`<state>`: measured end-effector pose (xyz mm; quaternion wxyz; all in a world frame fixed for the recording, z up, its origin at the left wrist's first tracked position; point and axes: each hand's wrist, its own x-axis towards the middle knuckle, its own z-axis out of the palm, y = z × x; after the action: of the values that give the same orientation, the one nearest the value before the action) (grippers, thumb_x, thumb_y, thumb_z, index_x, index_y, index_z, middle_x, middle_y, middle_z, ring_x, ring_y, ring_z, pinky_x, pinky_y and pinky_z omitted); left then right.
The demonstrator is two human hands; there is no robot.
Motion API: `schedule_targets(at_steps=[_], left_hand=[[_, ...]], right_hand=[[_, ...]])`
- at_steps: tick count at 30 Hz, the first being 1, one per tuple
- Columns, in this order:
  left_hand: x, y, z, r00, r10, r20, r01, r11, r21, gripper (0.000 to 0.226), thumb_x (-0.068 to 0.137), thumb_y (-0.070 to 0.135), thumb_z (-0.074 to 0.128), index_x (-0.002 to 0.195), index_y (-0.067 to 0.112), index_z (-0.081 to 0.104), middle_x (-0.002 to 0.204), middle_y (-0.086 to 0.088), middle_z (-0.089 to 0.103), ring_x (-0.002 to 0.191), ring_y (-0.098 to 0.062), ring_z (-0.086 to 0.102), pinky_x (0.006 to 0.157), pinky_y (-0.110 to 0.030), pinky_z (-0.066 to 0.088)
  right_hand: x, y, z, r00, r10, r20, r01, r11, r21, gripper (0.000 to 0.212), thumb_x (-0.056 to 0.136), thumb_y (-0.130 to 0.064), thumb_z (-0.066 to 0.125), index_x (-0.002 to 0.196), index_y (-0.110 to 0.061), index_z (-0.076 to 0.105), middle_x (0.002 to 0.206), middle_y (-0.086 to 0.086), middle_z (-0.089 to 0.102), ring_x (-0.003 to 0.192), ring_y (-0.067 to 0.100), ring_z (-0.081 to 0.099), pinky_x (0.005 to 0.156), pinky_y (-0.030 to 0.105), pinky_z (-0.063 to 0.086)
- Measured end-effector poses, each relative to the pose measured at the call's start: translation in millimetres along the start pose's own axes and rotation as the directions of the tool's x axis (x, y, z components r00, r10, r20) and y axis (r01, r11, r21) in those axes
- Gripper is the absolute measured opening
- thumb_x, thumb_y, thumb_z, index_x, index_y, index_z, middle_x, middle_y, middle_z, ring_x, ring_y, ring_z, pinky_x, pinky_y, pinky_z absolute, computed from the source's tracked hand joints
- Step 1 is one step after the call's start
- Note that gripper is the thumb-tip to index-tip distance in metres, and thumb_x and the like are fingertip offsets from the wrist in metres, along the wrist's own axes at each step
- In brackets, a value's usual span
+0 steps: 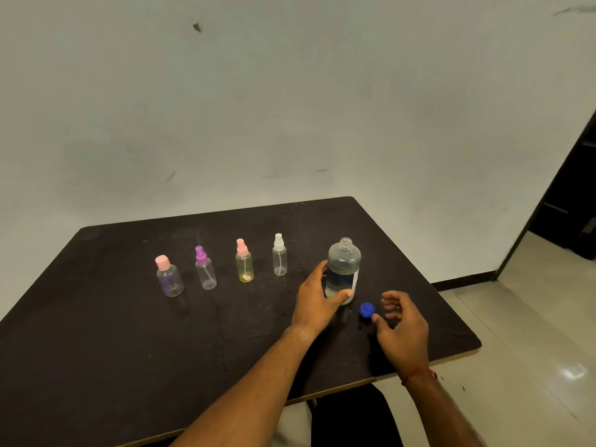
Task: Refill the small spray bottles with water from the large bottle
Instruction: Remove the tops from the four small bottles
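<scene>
Nearest the camera, two bare forearms are seen reaching over the near edge of the dark tabletop (129, 350), a red thread (419, 375) being worn at the right wrist. The right hand (403, 327) is held just above the tabletop near its right edge, its fingers (392, 298) loosely curled and spread, with nothing gripped. A blue cap (367, 309) lies on the tabletop just beside the thumb tip; whether they touch cannot be told. Just left of it, the large bottle (344, 269) stands upright, uncapped and partly filled with water. Its lower half is gripped by the left hand (317, 298), whose fingers are wrapped round it. Further left, four small bottles are set upright in a row, well apart from one another: a clear one with a white sprayer (279, 256), a yellowish one with a pink sprayer (244, 262), a clear one with a purple sprayer (205, 269) and a pink-capped one (170, 279). Beyond the tabletop, a scuffed pale wall (290, 108) is seen.
</scene>
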<state>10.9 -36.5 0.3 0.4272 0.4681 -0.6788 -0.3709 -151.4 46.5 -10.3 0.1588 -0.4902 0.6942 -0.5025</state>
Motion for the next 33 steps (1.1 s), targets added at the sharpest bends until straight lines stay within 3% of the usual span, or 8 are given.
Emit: schedule_targets(at_steps=[3,7,10,17,22,26,33], left_hand=[[-10,-6,-9,0.996,-0.037,-0.083,0.034,0.999,-0.03,0.082,0.08,0.036,0.085,0.149,0.02,0.045,0.144,0.007,0.054,0.132,-0.005,0.05,0.107,-0.018,0.041],[-20,-13,-35,0.965,-0.06,-0.254,0.047,0.997,-0.06,0.056,0.084,0.038,0.081,0.133,0.023,0.06,0.128,0.007,0.065,0.116,-0.004,0.061,0.101,-0.025,0.051],[-24,-19,-58,0.936,-0.074,-0.345,0.049,0.995,-0.083,0.037,0.087,0.033,0.078,0.121,0.025,0.066,0.116,0.012,0.068,0.107,-0.002,0.064,0.095,-0.026,0.055],[-28,-31,-97,0.898,-0.087,-0.432,0.062,0.995,-0.072,0.031,0.087,0.027,0.079,0.116,0.023,0.068,0.111,0.012,0.07,0.103,-0.004,0.067,0.09,-0.022,0.056],[-27,-39,-113,0.89,-0.107,-0.444,0.086,0.994,-0.067,0.033,0.088,0.025,0.077,0.119,0.02,0.068,0.113,0.008,0.072,0.104,-0.004,0.068,0.094,-0.027,0.057],[-22,-40,-116,0.9,-0.116,-0.42,0.101,0.993,-0.058,0.036,0.089,0.027,0.077,0.123,0.02,0.067,0.115,0.009,0.071,0.106,-0.002,0.067,0.095,-0.029,0.056],[-14,-43,-110,0.916,-0.128,-0.381,0.119,0.992,-0.046,0.04,0.089,0.026,0.077,0.126,0.022,0.065,0.122,0.008,0.069,0.11,-0.002,0.064,0.097,-0.024,0.054]], right_hand=[[-13,-9,0,0.983,-0.148,-0.107,0.151,0.988,0.015,0.039,0.075,0.003,0.077,0.104,-0.018,0.062,0.094,-0.006,0.062,0.085,0.007,0.061,0.073,0.027,0.056],[-26,-35,12,0.936,-0.333,-0.114,0.343,0.936,0.077,0.026,0.08,-0.004,0.074,0.094,-0.022,0.063,0.084,-0.01,0.061,0.076,0.011,0.061,0.063,0.021,0.053],[-31,-61,34,0.917,-0.397,-0.036,0.398,0.91,0.111,0.022,0.082,-0.011,0.073,0.096,-0.025,0.064,0.083,-0.014,0.061,0.075,0.011,0.061,0.064,0.018,0.051],[6,-108,106,0.896,-0.401,0.19,0.4,0.916,0.043,0.032,0.082,-0.023,0.075,0.112,-0.023,0.062,0.098,-0.012,0.057,0.083,0.001,0.057,0.07,0.011,0.049],[56,-139,144,0.923,-0.339,0.18,0.358,0.929,-0.089,0.036,0.085,-0.025,0.073,0.118,-0.015,0.062,0.111,0.002,0.06,0.096,0.015,0.061,0.087,0.032,0.055],[83,-149,158,0.938,-0.25,0.241,0.296,0.938,-0.18,0.043,0.088,-0.028,0.07,0.127,-0.013,0.058,0.122,0.007,0.057,0.109,0.023,0.058,0.095,0.034,0.051],[90,-147,163,0.921,-0.162,0.355,0.246,0.947,-0.207,0.016,0.087,-0.023,0.071,0.101,-0.015,0.068,0.096,0.004,0.068,0.087,0.017,0.061,0.08,0.027,0.051]])
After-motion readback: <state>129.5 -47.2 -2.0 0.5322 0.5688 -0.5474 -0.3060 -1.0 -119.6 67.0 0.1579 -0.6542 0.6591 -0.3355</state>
